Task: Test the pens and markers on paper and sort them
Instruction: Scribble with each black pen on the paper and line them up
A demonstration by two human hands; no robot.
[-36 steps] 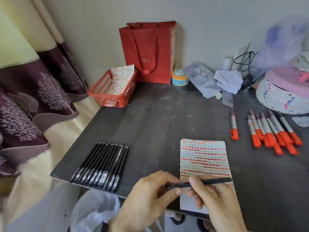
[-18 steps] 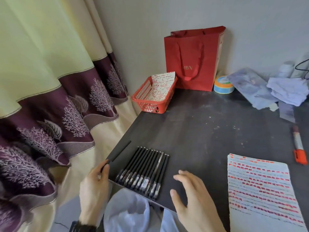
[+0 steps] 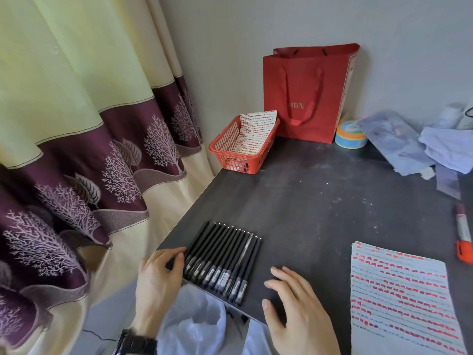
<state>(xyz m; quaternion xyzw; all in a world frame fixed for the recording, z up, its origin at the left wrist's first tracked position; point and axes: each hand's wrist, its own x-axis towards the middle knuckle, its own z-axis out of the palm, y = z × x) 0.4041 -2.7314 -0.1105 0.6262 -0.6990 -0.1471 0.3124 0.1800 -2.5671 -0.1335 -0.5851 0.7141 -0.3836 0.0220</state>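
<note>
Touching black pens (image 3: 222, 260) w/ flat L hand (image 3: 158, 283), R hand (image 3: 299, 313) splayed, red basket (image 3: 231, 162) beyond

left hand (image 3: 158, 275): fingertips touch left side of black pen row (image 3: 222, 260) at table (image 3: 320, 201) edge | right hand (image 3: 297, 311): fingers spread, right of row | marked paper (image 3: 399, 295) beyond | orange marker (image 3: 463, 234) far right

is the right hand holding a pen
No, the right hand is open with its fingers spread, just right of the row of black pens, and grips nothing.
</note>
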